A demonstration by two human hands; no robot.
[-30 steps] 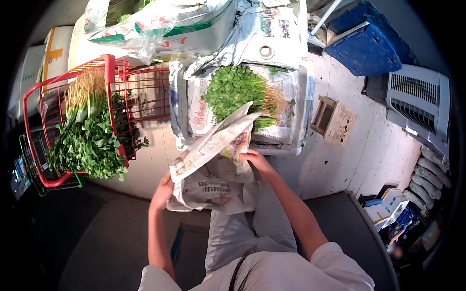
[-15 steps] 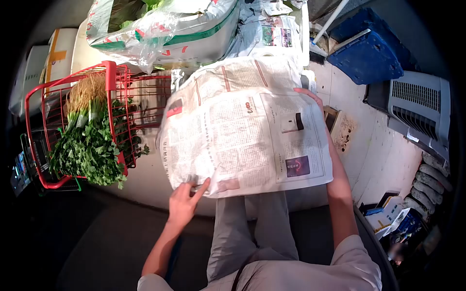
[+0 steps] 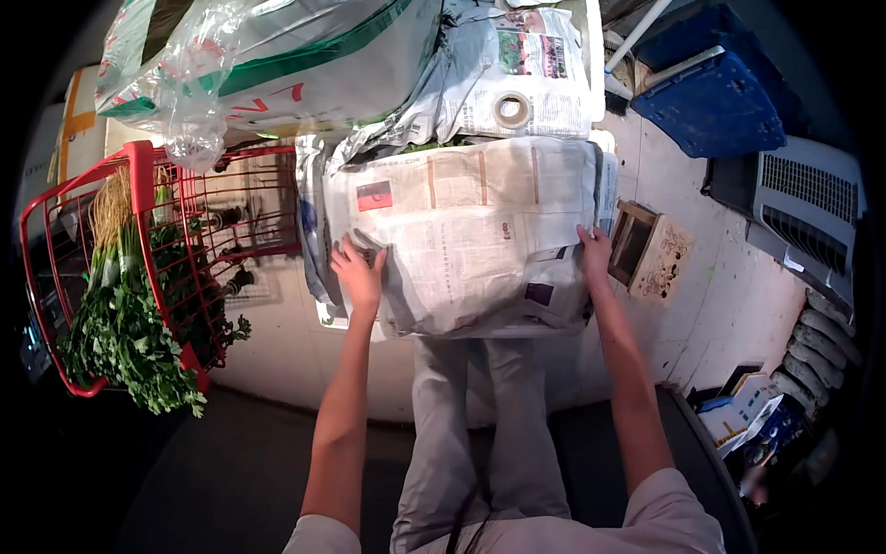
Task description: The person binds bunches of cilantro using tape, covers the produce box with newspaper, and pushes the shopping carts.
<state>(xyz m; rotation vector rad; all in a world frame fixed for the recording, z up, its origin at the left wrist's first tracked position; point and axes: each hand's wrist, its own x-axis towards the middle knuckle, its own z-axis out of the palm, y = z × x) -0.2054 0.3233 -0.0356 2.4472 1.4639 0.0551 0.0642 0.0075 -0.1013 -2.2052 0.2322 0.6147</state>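
Note:
A printed newspaper sheet (image 3: 452,217) lies spread over a white box (image 3: 604,152), whose rim and corners show around it. My left hand (image 3: 358,275) rests at the sheet's left edge, fingers apart and thumb toward the paper. At the right edge my right hand (image 3: 595,251) has its fingers closed on the newspaper's margin. Some green leaves peek out beyond the sheet's far edge. More newspaper (image 3: 471,83) lies behind it, with a roll of tape (image 3: 510,110) on top.
To the left stands a red wire basket (image 3: 138,194) with leafy green bunches (image 3: 129,305). A large white bag (image 3: 323,78) with clear plastic (image 3: 198,92) sits at the far left. On the right are a wooden box (image 3: 651,254), a blue dustpan (image 3: 711,102) and a grey vented appliance (image 3: 812,198).
The newspaper has come down flat onto the box, uncovering the tape roll behind. My left hand moved up along its left side; my right hand moved down the right edge.

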